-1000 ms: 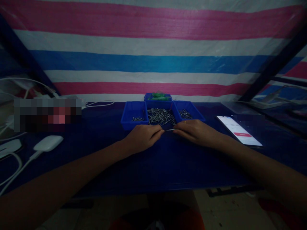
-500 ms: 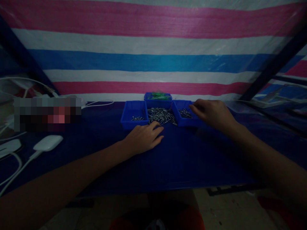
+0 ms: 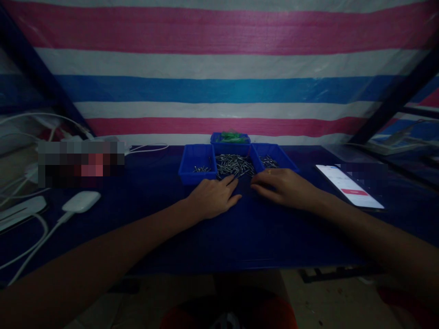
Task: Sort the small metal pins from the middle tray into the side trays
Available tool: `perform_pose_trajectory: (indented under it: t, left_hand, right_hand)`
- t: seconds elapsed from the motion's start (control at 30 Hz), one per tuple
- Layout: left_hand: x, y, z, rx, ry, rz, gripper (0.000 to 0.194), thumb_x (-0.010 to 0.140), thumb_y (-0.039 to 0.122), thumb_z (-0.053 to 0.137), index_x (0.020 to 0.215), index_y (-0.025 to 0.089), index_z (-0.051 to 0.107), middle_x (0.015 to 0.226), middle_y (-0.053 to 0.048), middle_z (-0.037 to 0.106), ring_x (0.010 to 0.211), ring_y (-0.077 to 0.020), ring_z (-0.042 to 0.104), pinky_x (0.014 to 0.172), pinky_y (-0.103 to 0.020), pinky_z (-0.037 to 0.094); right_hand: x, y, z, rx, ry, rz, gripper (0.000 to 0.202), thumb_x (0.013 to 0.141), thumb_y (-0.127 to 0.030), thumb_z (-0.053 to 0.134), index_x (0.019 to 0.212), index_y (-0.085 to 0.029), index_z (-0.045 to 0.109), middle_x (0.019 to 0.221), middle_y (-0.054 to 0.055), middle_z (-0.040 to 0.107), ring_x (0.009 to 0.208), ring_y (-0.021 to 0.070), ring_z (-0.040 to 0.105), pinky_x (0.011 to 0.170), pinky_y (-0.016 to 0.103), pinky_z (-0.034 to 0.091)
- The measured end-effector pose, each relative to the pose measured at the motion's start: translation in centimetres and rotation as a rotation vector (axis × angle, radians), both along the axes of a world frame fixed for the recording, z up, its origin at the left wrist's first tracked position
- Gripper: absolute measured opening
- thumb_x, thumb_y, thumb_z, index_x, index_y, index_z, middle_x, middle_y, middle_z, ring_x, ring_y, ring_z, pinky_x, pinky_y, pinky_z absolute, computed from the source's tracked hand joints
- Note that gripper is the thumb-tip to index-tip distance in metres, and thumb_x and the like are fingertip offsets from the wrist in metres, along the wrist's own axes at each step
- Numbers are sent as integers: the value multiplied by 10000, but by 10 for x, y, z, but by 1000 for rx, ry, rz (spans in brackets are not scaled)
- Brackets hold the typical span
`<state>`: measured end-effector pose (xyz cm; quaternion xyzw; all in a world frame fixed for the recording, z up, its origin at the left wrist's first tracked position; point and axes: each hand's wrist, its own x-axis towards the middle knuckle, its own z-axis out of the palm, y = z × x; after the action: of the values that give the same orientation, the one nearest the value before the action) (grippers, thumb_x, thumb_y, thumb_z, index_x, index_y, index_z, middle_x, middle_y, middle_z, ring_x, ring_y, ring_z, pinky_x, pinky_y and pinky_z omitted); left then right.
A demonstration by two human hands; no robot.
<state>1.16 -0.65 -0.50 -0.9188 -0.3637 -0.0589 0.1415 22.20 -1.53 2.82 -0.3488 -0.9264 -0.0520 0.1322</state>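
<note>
A loose pile of small metal fasteners, screws or nails (image 3: pixel 236 163), lies on the dark blue table between two blue bins. My left hand (image 3: pixel 214 197) rests palm down at the pile's near edge, fingers apart, the fingertips touching it. My right hand (image 3: pixel 284 186) is at the pile's near right corner, in front of the right bin (image 3: pixel 284 160). Its thumb and fingers are apart, and I see nothing between them. Some of the same fasteners are in the right bin, and a few lie in the left bin (image 3: pixel 198 157).
Behind the pile is a blue bin (image 3: pixel 229 147) holding green pieces. A lit phone (image 3: pixel 350 186) lies to the right. On the left are a white charger (image 3: pixel 81 202), cables and a blurred-out object (image 3: pixel 80 164). A striped sheet (image 3: pixel 226 64) hangs behind the table.
My right hand has moved left and nearer, from over the right bin to the pile's corner, and the phone now shows. My left hand has stayed by the pile. The view shifted slightly.
</note>
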Motion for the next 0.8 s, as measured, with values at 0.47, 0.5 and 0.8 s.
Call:
perform_pose_trajectory:
  t: [0.47, 0.5, 0.8]
  left_hand:
    - [-1, 0, 1, -4, -19, 23, 444, 900, 453, 265, 1201, 185, 451, 1246, -94, 447, 787, -180, 604, 582, -272, 434]
    - [-1, 0, 0, -11, -17, 24, 441, 902, 447, 261, 1194, 183, 459, 1235, -95, 458, 793, -181, 603, 591, -274, 437]
    - [0, 0, 1, -49, -44, -1, 392, 899, 397, 298, 1144, 164, 496, 1048, -77, 561, 781, -179, 601, 579, -267, 438]
  right_hand:
    - [5, 7, -8, -170, -98, 30, 242, 877, -293, 377, 934, -158, 570, 793, 53, 612, 686, 141, 562, 627, 270, 406]
    - [5, 7, -9, -178, -102, 34, 242, 878, -294, 378, 936, -160, 570, 796, 52, 613, 689, 140, 563, 628, 268, 406]
    - [7, 7, -8, -186, -84, 53, 234, 879, -292, 386, 935, -166, 575, 810, 48, 621, 694, 138, 571, 622, 261, 401]
